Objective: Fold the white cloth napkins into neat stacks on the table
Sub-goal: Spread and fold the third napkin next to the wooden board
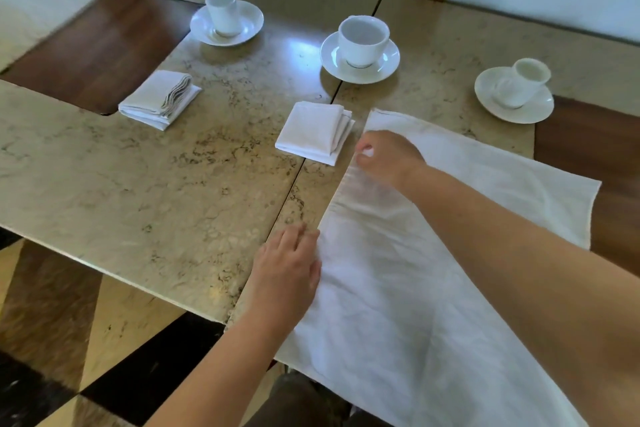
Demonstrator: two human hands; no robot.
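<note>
A large white cloth napkin lies spread on the marble table, its near end hanging over the front edge. My right hand pinches the napkin's left edge near the far corner. My left hand rests with straight fingers on the same edge lower down. A folded napkin lies just left of the far corner. Another stack of folded napkins sits at the left.
Three white cups on saucers stand along the back: one far left, one in the middle, one at the right. Dark wooden seats flank the table. A seam between two tabletops runs beside the napkin.
</note>
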